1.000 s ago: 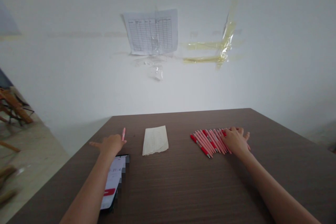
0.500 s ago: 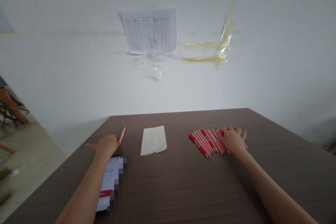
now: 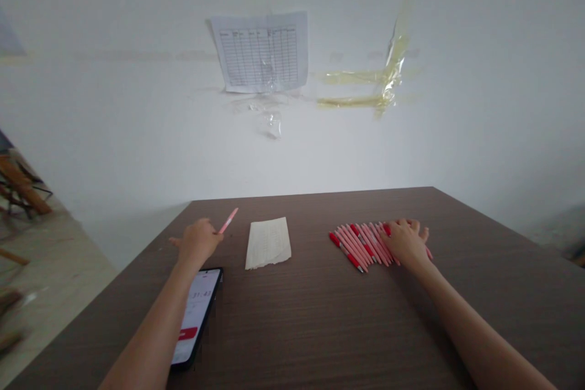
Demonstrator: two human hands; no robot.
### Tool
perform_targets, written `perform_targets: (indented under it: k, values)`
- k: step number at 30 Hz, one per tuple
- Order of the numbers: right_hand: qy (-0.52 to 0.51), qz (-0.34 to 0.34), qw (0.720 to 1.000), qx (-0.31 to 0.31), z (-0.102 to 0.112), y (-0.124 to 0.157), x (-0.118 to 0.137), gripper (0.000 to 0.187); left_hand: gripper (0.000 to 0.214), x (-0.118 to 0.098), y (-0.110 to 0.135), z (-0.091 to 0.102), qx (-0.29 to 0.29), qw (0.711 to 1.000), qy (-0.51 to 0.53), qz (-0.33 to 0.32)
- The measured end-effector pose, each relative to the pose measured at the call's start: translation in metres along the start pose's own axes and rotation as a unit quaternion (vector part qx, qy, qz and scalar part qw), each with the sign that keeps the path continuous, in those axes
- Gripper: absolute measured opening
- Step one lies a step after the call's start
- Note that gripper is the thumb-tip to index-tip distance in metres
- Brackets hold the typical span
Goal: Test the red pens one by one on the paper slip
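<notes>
At the left of the table, my left hand (image 3: 199,244) is closed on one end of a pink pen (image 3: 229,219), whose free end points up and to the right. My right hand (image 3: 406,242) lies over the right end of a row of pens (image 3: 359,245), its fingers apart and touching them. Most of these pens are pink, and a few are red. They lie slanted side by side, and those under my palm are partly hidden. Between the hands rests a folded, torn-edged sheet of paper (image 3: 269,244).
A phone (image 3: 201,295) with a lit screen lies beneath my left forearm, partly covered. The brown table (image 3: 292,329) meets a white wall carrying a taped printed sheet (image 3: 265,52) and yellowish tape strips (image 3: 388,82). Wooden furniture (image 3: 21,183) stands at far left.
My left hand has moved right and slightly up, and the pink pen in it has swung further to the right. My right hand stays on the row of pens.
</notes>
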State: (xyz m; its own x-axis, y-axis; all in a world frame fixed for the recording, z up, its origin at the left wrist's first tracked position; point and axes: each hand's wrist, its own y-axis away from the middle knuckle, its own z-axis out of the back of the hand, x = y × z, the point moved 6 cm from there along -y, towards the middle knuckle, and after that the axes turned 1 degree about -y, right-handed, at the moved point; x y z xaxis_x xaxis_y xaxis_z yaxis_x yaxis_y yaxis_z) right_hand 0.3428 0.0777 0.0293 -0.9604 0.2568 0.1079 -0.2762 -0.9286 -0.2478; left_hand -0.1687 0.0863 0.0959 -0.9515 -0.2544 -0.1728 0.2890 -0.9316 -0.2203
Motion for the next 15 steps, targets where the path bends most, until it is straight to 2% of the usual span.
perform_targets:
  k: [3,6,11,15]
  values:
    - [-0.002,0.002,1.000,-0.001,0.002,0.001,0.002,0.044,0.021,-0.028,0.012,0.010,-0.019,0.999,0.032,-0.040]
    - [-0.001,0.001,1.000,0.001,0.004,0.002,0.003,0.044,0.021,-0.059,0.028,0.009,-0.038,0.993,0.061,-0.091]
    - [0.000,0.011,1.000,-0.008,0.002,0.002,0.004,0.042,0.015,-0.105,0.057,-0.012,-0.026,0.983,0.081,-0.164]
    - [0.001,0.030,0.999,-0.015,0.001,0.004,0.009,0.040,0.013,-0.130,0.079,-0.034,-0.004,0.975,0.097,-0.202]
